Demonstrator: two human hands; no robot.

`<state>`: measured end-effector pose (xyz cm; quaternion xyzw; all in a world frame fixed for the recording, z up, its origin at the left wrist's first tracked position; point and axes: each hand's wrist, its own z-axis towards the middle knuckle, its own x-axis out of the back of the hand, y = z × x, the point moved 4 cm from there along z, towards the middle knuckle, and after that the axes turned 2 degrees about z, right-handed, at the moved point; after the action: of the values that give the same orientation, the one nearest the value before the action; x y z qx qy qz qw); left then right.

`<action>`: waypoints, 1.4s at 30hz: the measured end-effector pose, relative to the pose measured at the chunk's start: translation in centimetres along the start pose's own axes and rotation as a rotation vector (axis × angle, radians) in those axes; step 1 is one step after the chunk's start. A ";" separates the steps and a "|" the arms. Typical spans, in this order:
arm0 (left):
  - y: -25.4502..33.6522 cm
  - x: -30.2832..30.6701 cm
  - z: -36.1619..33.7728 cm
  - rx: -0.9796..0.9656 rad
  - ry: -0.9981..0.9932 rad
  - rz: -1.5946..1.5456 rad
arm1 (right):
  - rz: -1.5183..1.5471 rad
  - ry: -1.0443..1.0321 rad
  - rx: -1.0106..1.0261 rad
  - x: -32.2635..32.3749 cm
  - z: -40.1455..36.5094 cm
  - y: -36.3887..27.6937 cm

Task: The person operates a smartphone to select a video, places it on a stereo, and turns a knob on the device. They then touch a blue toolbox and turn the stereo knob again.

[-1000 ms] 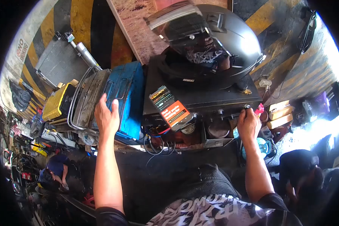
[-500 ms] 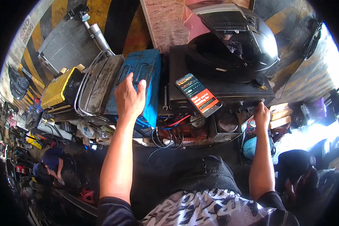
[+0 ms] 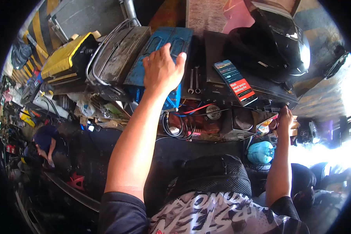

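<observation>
My left hand (image 3: 163,70) hovers over or rests on the blue metal toolbox (image 3: 138,70), fingers apart and nothing held. At the right front corner of a black box (image 3: 218,87), the fingers of my right hand (image 3: 285,117) close around a small knob. A phone (image 3: 234,82) with a lit screen lies tilted on that box, left of a black helmet (image 3: 261,48). Two wrenches (image 3: 194,80) sit between the toolbox and the black box.
Left of the toolbox stand a grey metal case (image 3: 123,58) and a yellow-topped box (image 3: 66,56). Cables (image 3: 179,128) hang at the bench front. A blue tank (image 3: 260,152) is below right. Two people (image 3: 46,140) crouch at the lower left and lower right.
The view has shifted, so the bench items appear further right and higher. My left hand has moved right and up in view, still spread. My right hand remains at the knob.
</observation>
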<state>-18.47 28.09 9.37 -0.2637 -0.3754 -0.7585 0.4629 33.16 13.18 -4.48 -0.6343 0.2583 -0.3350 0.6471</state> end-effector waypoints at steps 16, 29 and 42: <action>-0.6 0.4 -1.0 0.027 0.142 -0.082 | -0.058 -0.024 0.063 1.8 2.5 1.3; -0.3 0.2 -0.5 0.000 0.075 -0.093 | -0.502 -0.066 0.581 0.9 0.3 -0.4; 0.0 0.4 -0.3 0.001 -0.011 -0.083 | -0.218 0.101 0.250 0.7 0.7 2.3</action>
<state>-18.62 27.64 9.47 -0.2517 -0.3888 -0.7754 0.4291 34.41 13.02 -6.64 -0.5555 0.1766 -0.4642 0.6670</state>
